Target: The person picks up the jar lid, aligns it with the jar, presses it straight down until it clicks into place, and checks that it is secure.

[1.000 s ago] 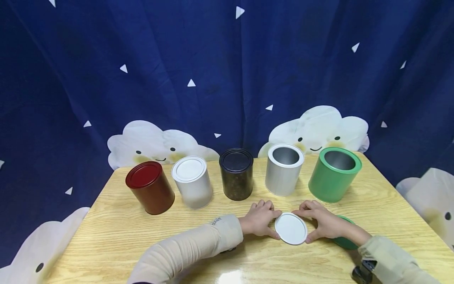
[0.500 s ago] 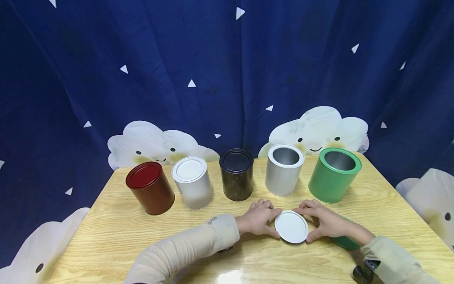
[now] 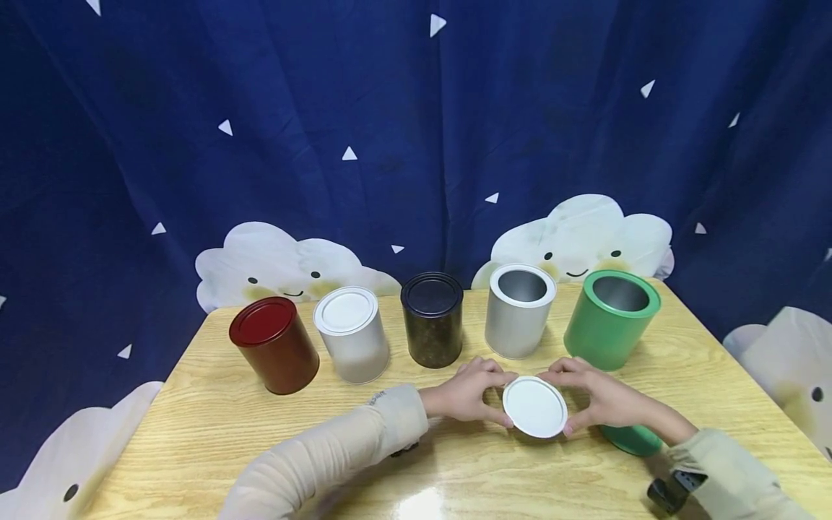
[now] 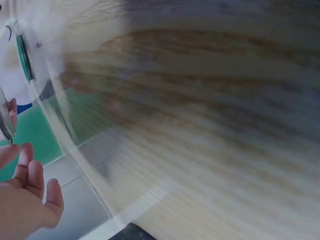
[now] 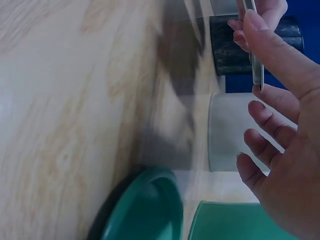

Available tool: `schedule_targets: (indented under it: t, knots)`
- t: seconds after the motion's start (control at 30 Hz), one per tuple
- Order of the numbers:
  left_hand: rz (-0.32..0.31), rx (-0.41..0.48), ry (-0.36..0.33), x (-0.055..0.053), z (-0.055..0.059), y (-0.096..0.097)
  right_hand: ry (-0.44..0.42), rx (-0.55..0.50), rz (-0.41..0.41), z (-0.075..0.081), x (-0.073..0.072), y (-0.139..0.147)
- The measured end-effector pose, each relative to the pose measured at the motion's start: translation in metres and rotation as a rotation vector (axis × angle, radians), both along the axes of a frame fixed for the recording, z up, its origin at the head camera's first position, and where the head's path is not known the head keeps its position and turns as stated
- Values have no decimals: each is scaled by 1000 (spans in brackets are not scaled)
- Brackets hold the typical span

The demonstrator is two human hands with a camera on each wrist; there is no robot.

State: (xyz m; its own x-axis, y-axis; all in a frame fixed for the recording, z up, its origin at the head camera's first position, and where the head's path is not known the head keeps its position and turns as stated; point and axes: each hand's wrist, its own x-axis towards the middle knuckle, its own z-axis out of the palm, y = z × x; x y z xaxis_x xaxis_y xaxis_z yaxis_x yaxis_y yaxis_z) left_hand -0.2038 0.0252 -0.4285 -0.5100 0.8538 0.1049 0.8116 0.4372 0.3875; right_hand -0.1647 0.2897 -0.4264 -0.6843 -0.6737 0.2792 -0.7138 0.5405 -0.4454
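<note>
Head view: both hands (image 3: 461, 395) (image 3: 607, 397) pinch a white lid (image 3: 535, 407), sleeve lettering (image 3: 377, 398) unreadable

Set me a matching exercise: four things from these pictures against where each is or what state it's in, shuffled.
1. white lid
2. green lid
3. black can
4. green can

A. lying on the table
B. uncovered, farthest right of the cans
C. held between the left hand and the right hand
D. covered, third can from the left

Pairs: 1-C, 2-A, 3-D, 4-B
</note>
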Motion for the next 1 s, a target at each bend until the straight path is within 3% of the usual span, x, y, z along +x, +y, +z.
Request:
schedule_targets:
  t: [0.43, 0.83, 1.0]
  knots:
    - [-63, 175, -39, -4, 10, -6, 33, -80, 30, 18, 2, -4]
    - [23, 372, -84, -5, 22, -7, 49, -149, 5, 27, -2, -3]
    - [32, 393, -91, -6, 28, -8, 58, -158, -7, 34, -4, -3]
